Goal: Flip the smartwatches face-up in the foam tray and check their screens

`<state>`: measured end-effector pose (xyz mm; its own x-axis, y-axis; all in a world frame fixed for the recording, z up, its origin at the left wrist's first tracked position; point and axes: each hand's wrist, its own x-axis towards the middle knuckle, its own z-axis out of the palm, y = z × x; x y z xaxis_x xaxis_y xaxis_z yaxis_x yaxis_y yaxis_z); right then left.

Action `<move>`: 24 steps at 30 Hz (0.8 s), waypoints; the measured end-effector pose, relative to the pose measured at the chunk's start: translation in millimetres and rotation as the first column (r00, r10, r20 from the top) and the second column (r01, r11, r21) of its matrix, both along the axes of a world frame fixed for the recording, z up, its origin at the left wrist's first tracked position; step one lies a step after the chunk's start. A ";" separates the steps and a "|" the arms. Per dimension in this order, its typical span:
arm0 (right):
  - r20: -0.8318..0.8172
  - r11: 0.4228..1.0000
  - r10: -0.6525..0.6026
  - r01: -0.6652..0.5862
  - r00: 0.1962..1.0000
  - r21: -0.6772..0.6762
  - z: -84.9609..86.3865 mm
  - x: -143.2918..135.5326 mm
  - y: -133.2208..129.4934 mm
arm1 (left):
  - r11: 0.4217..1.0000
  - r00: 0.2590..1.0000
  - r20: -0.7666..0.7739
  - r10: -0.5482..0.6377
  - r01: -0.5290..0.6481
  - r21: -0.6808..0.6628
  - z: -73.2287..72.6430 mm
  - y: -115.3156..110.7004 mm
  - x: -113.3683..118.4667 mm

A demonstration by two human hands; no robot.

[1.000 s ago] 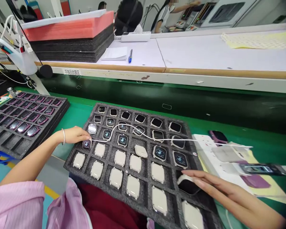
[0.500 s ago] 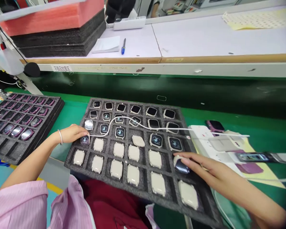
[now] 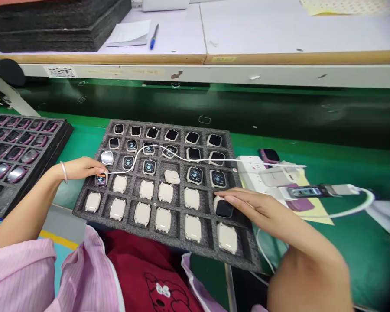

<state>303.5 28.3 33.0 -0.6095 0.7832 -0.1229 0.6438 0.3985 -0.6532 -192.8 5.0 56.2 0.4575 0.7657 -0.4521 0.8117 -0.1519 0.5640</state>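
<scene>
A dark foam tray holds rows of beige smartwatch cases, some screen up and others with their pale backs up. At its left edge my left hand has thumb and fingers closed on a smartwatch whose screen is lit with an orange patch. A white cable runs from that watch across the tray. On the right side, my right hand grips another smartwatch by its edge, in or just over its compartment. That screen is dark and faces up. The fingertips under it are hidden.
A second foam tray with purple watches lies at the left. To the right are a white power strip, a purple-framed watch and a plugged-in USB meter. A shelf with a pen runs behind.
The view has tilted down and shifted. The watch in my right hand has turned from tilted and shiny to lying flatter, dark screen up. The left watch's screen now shows orange.
</scene>
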 end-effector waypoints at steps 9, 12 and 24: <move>-0.088 0.994 0.063 -0.055 0.994 0.093 2.0 3.3 1.3 | 0.999 0.998 -0.037 0.045 -0.045 -0.001 14.6 4.2 7.8; -0.070 0.993 0.087 -0.080 0.994 0.092 0.4 5.8 1.0 | 0.983 0.980 -0.128 0.154 -0.139 0.118 20.9 -1.5 14.3; -0.090 0.988 -0.035 0.048 0.995 0.146 -2.7 8.5 -40.4 | 0.828 0.981 -0.192 -0.039 0.139 0.544 -6.1 -48.2 83.5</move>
<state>312.0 -12.1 30.3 -0.5798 0.8134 0.0482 0.6047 0.4692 -0.6436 -109.2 -43.2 50.1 0.4928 0.8692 -0.0407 0.8525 -0.4729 0.2228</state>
